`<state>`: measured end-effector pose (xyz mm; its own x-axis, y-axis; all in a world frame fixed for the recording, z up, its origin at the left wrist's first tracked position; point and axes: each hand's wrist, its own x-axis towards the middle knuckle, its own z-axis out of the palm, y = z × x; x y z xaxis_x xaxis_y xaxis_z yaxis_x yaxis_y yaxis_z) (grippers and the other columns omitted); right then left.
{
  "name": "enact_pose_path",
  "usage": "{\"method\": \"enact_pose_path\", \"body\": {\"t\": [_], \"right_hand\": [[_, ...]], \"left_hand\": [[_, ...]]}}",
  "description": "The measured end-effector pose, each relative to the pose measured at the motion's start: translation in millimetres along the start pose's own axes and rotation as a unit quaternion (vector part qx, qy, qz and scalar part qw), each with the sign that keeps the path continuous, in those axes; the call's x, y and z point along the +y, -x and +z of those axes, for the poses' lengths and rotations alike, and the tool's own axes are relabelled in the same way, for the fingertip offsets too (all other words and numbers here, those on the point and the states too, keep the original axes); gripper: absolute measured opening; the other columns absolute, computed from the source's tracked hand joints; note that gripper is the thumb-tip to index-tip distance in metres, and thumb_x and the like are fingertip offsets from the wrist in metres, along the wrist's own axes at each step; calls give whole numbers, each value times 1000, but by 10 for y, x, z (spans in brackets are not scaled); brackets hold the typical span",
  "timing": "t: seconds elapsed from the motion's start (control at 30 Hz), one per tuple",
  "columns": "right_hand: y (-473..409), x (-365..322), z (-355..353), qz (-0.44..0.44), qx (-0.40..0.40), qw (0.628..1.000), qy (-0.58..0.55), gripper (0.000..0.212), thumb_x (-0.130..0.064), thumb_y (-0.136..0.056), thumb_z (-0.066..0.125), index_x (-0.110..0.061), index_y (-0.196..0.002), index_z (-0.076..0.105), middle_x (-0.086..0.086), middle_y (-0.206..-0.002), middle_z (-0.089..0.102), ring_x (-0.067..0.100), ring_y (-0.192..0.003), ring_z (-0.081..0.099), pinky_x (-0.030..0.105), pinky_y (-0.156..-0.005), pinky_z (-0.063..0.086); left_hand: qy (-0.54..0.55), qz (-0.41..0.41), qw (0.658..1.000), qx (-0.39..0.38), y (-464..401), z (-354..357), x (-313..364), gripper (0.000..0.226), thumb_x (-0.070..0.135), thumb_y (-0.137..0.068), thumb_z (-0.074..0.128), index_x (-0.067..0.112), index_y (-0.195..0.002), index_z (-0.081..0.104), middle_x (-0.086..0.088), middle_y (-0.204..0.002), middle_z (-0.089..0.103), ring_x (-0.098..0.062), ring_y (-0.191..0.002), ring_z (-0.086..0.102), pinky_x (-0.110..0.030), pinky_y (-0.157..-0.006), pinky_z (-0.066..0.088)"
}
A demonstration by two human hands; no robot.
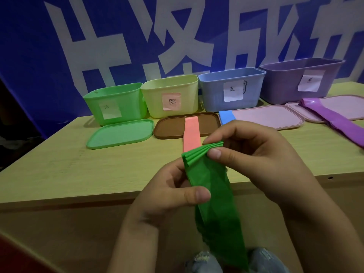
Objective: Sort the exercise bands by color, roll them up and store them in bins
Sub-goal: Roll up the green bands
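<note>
As I start rolling | both hands [171, 186] [254, 156] pinch green band [214, 194], lower centre | risk: slack fingers, folds spring open

Your left hand [169, 196] sits low and near the middle of the view, palm turned inward, thumb laid flat across the front of the green band [212, 194] and the other fingers curled behind it, so you pinch the strip partway down. Your right hand [256, 160] comes in from the right and a little higher, wrist bent, thumb and forefinger pinching the folded top end of the same band. Both forearms rise from the bottom of the view, bare, angled toward each other.
</note>
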<state>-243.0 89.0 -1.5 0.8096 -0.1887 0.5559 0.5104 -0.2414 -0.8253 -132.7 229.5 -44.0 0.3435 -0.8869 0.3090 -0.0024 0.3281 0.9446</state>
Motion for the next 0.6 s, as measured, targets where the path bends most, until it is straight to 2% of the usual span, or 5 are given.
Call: {"method": "enact_pose_path", "body": {"t": [0.07, 0.17, 0.33, 0.47, 0.6], "right_hand": [[0, 0, -5, 10, -14, 1000, -25, 10, -11, -74, 67, -19, -80, 70, -6, -66, 65, 5, -59, 59, 17, -49, 46], [5, 3, -14, 21, -25, 998, -62, 9, -17, -72, 68, -21, -80, 71, -3, -66, 65, 13, -54, 56, 22, -41, 43], [16, -6, -45, 14, -7, 997, -76, 11, -19, -69, 68, -21, -79, 72, -3, -67, 66, 10, -60, 60, 26, -44, 47], [38, -12, -45, 11, 15, 997, -73, 6, -13, -71, 70, -17, -76, 71, -5, -63, 66, 4, -58, 60, 18, -45, 44], [73, 1, -72, -10, 46, 999, 0, 10, -13, -71, 70, -17, -80, 71, -3, -73, 69, 6, -69, 64, 17, -62, 52]], "left_hand": [[15, 8, 998, -60, -44, -3, -1, 56, 27, -72, 81, 22, -123, 60, 2, -111, 67, -17, -104, 62, -33, -82, 52], [45, 8, 993, -110, -96, 16, -14, 57, 25, -74, 80, 18, -125, 57, -2, -113, 66, -19, -103, 63, -36, -86, 52], [55, 7, 991, -124, -135, 53, -28, 52, 28, -76, 78, 21, -123, 58, -3, -107, 69, -19, -98, 66, -34, -81, 54], [37, -3, 999, -23, -85, 79, -26, 49, 34, -70, 81, 28, -115, 64, 1, -100, 71, -17, -90, 68, -32, -73, 56], [-112, 45, 991, 52, -1, 123, 79, 34, 24, -76, 70, 40, -106, 67, 13, -97, 72, -6, -89, 68, -22, -68, 55]]}}
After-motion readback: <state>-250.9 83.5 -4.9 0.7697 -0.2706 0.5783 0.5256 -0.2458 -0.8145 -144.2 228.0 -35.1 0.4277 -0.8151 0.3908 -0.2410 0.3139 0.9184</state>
